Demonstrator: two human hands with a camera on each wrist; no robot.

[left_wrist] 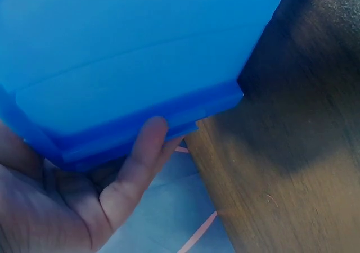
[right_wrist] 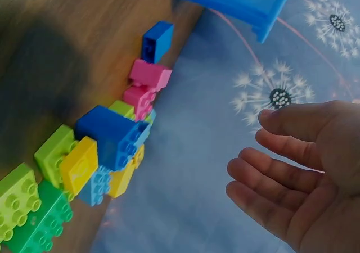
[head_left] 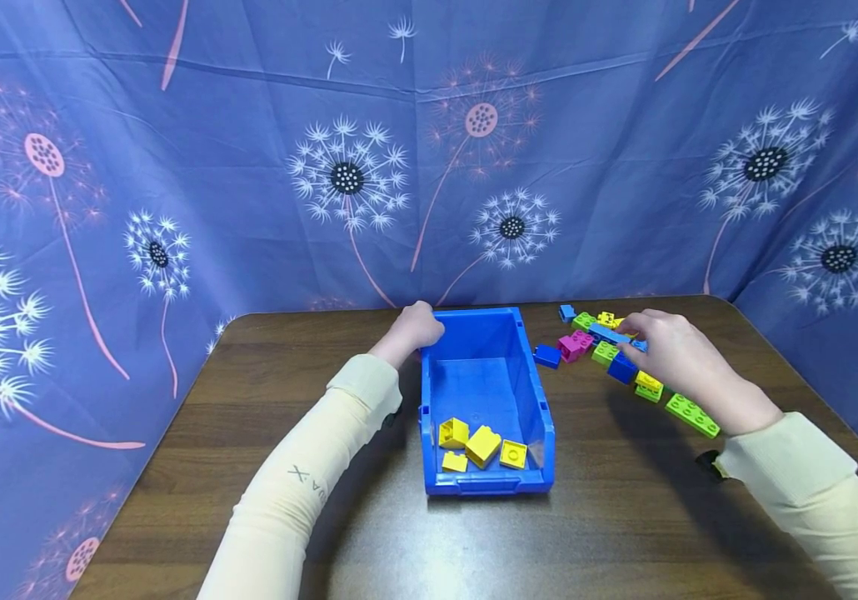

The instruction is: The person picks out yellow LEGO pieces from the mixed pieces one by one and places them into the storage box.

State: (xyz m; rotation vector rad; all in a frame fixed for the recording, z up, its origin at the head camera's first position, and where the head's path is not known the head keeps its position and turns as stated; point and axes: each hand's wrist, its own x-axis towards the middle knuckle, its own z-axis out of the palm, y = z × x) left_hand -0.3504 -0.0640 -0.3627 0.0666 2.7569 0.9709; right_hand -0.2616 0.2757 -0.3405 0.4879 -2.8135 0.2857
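My left hand [head_left: 416,327] grips the far left corner of a blue plastic bin [head_left: 477,392], which stands on the table. In the left wrist view, a finger lies against the wall of the bin [left_wrist: 124,67]. Several yellow bricks [head_left: 483,446] lie at the near end inside it. To the right, my right hand [head_left: 672,346] is over a loose pile of toy bricks. The right wrist view shows this hand [right_wrist: 298,174] with fingers relaxed and apart, nothing between them. Close by are a dark blue brick [right_wrist: 109,135] and a yellow brick [right_wrist: 79,166].
The pile also has pink bricks [head_left: 575,344], a light blue brick [head_left: 609,334] and a long green brick [head_left: 692,415]. A single blue brick [head_left: 546,356] lies between pile and bin. A blue dandelion-patterned cloth [head_left: 429,167] hangs behind the brown table [head_left: 586,533].
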